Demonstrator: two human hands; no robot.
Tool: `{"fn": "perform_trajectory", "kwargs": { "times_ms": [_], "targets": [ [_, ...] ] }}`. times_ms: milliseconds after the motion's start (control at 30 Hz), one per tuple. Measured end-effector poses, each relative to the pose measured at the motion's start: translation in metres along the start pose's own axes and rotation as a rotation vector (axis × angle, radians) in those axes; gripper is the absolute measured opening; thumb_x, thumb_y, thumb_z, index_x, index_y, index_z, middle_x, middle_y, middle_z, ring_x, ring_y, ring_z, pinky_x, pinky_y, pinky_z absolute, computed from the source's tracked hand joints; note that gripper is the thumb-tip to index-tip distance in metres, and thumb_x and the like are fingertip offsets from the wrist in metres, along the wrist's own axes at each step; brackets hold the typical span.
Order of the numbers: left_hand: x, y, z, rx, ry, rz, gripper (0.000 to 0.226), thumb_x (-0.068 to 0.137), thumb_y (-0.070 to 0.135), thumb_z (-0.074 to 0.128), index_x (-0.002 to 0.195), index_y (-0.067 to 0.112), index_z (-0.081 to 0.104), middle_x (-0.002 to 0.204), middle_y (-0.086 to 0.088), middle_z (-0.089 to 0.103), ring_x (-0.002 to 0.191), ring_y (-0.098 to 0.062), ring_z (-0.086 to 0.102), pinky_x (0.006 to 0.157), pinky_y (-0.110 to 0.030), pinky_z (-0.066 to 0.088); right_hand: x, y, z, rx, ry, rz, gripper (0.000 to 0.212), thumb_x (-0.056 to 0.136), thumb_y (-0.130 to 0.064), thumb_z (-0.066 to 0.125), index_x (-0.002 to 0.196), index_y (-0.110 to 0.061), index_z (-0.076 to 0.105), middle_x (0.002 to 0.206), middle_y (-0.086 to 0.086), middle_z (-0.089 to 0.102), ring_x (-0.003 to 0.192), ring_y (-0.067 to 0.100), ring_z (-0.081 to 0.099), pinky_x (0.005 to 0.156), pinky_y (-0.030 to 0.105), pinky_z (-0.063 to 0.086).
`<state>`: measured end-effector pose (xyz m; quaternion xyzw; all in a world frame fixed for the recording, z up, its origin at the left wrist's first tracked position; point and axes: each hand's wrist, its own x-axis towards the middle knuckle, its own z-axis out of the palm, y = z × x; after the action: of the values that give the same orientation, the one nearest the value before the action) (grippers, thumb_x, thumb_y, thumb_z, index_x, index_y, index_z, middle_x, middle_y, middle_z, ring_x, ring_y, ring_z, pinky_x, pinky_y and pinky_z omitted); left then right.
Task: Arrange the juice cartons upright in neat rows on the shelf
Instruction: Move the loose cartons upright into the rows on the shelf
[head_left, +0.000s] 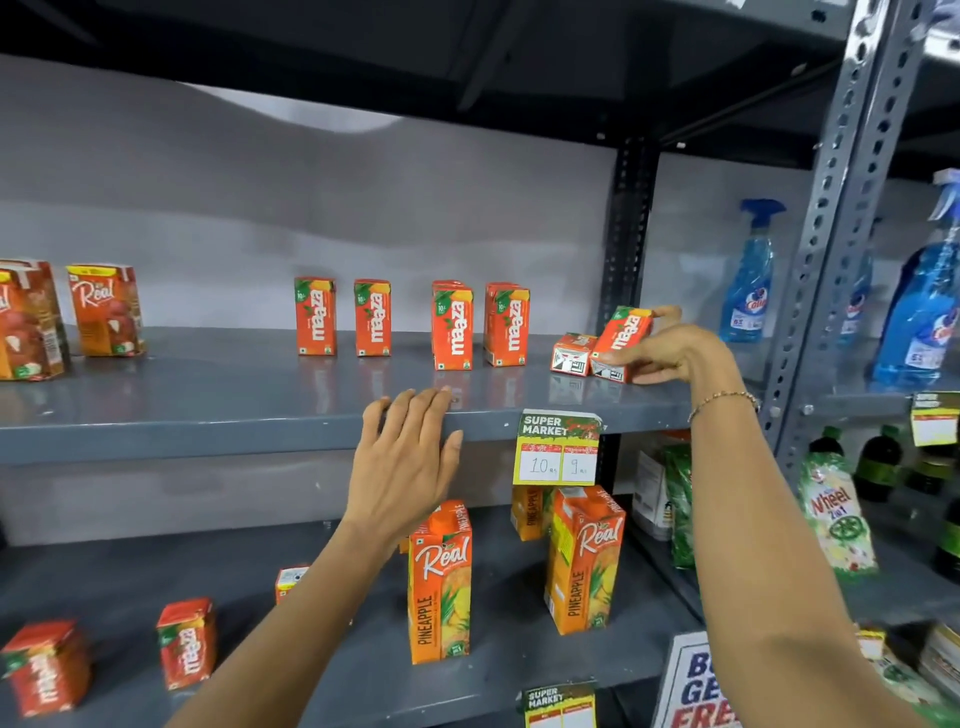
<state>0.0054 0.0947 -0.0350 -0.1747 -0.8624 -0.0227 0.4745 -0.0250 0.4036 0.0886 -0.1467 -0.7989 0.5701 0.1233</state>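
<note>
On the grey upper shelf (208, 395) several small orange Maaza cartons (452, 325) stand upright in a row. At the shelf's right end my right hand (670, 353) grips a tilted Maaza carton (623, 338), lifted at its top end. Another Maaza carton (571, 354) lies flat just left of it. My left hand (405, 457) rests open with its fingertips on the shelf's front edge, holding nothing. Two larger red Real cartons (106, 309) stand upright at the far left of the same shelf.
The lower shelf holds tall Real pineapple cartons (440, 582), plus small Maaza cartons (187, 642) at the left. A price tag (557, 449) hangs from the upper shelf edge. Blue spray bottles (748, 280) and a slotted metal post (831, 208) stand to the right.
</note>
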Motion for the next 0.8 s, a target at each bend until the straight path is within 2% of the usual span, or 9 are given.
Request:
{"fn": "perform_trajectory", "kwargs": {
  "times_ms": [100, 167, 233, 300, 400, 500, 533, 633, 800],
  "targets": [
    [-0.011, -0.027, -0.013, -0.039, 0.008, -0.057, 0.051, 0.095, 0.038, 0.031, 0.125, 0.005, 0.057, 0.12, -0.012, 0.064, 0.112, -0.029, 0.06, 0.105, -0.039, 0.029, -0.025, 0.0, 0.013, 0.037, 0.015, -0.056, 0.09, 0.065, 0.004, 0.081, 0.13, -0.021, 0.025, 0.117, 0.009, 0.057, 0.107, 0.027, 0.061, 0.071, 0.036, 0.056],
    [-0.025, -0.061, -0.022, -0.016, 0.002, -0.108, 0.054, 0.096, 0.04, 0.027, 0.125, 0.005, 0.056, 0.123, -0.013, 0.062, 0.116, -0.03, 0.057, 0.107, -0.04, 0.027, -0.043, 0.001, 0.024, 0.102, 0.013, -0.111, 0.09, 0.061, 0.005, 0.083, 0.133, -0.01, 0.03, 0.12, 0.009, 0.059, 0.106, 0.026, 0.062, 0.083, 0.041, 0.055],
    [-0.041, -0.098, -0.03, 0.047, -0.017, -0.107, 0.054, 0.096, 0.038, 0.027, 0.128, 0.004, 0.055, 0.129, -0.014, 0.059, 0.122, -0.031, 0.053, 0.111, -0.042, 0.025, -0.062, 0.003, 0.04, 0.091, -0.033, -0.163, 0.062, 0.064, 0.007, 0.08, 0.117, 0.0, 0.049, 0.12, 0.012, 0.063, 0.102, 0.023, 0.062, 0.082, 0.037, 0.054],
    [-0.054, -0.131, -0.037, 0.071, -0.011, -0.126, 0.053, 0.095, 0.034, 0.03, 0.129, 0.003, 0.053, 0.133, -0.015, 0.056, 0.126, -0.032, 0.049, 0.114, -0.042, 0.021, -0.082, -0.002, 0.062, 0.049, -0.052, -0.205, 0.04, 0.068, 0.004, 0.079, 0.1, -0.008, 0.057, 0.115, 0.01, 0.064, 0.099, 0.022, 0.061, 0.082, 0.033, 0.053],
    [-0.063, -0.175, -0.046, 0.091, 0.049, -0.224, 0.052, 0.096, 0.034, 0.028, 0.125, 0.0, 0.055, 0.129, -0.018, 0.058, 0.125, -0.035, 0.048, 0.115, -0.042, 0.021, -0.107, -0.02, 0.103, -0.06, -0.073, -0.287, 0.054, 0.066, -0.01, 0.084, 0.112, -0.016, 0.055, 0.114, 0.002, 0.064, 0.105, 0.021, 0.061, 0.095, 0.039, 0.049],
    [-0.07, -0.219, -0.054, 0.134, 0.072, -0.241, 0.051, 0.096, 0.033, 0.029, 0.12, -0.002, 0.058, 0.124, -0.02, 0.06, 0.121, -0.037, 0.051, 0.113, -0.045, 0.026, -0.123, -0.044, 0.153, -0.043, -0.149, -0.384, 0.057, 0.066, -0.007, 0.084, 0.113, -0.016, 0.054, 0.103, -0.003, 0.062, 0.095, 0.014, 0.059, 0.08, 0.025, 0.049],
    [-0.072, -0.23, -0.056, 0.141, 0.069, -0.235, 0.051, 0.096, 0.033, 0.03, 0.118, -0.002, 0.059, 0.122, -0.02, 0.061, 0.119, -0.037, 0.052, 0.112, -0.045, 0.027, -0.125, -0.051, 0.171, 0.001, -0.203, -0.417, 0.056, 0.065, -0.002, 0.083, 0.111, -0.015, 0.054, 0.103, -0.001, 0.063, 0.094, 0.014, 0.06, 0.08, 0.025, 0.05],
    [-0.075, -0.247, -0.056, 0.142, 0.079, -0.188, 0.048, 0.095, 0.034, 0.03, 0.112, 0.001, 0.06, 0.114, -0.017, 0.063, 0.108, -0.034, 0.054, 0.104, -0.043, 0.031, -0.118, -0.073, 0.224, 0.019, -0.292, -0.441, 0.057, 0.061, 0.005, 0.083, 0.111, -0.007, 0.057, 0.106, 0.005, 0.066, 0.095, 0.017, 0.063, 0.08, 0.027, 0.053],
    [-0.075, -0.253, -0.051, 0.147, 0.15, -0.147, 0.045, 0.095, 0.033, 0.03, 0.105, 0.003, 0.062, 0.106, -0.014, 0.065, 0.097, -0.028, 0.048, 0.089, -0.04, 0.034, -0.07, -0.1, 0.309, -0.174, -0.216, -0.478, 0.077, 0.042, -0.013, 0.09, 0.113, -0.009, 0.06, 0.112, 0.005, 0.069, 0.103, 0.024, 0.066, 0.091, 0.041, 0.053]
  ]
}}
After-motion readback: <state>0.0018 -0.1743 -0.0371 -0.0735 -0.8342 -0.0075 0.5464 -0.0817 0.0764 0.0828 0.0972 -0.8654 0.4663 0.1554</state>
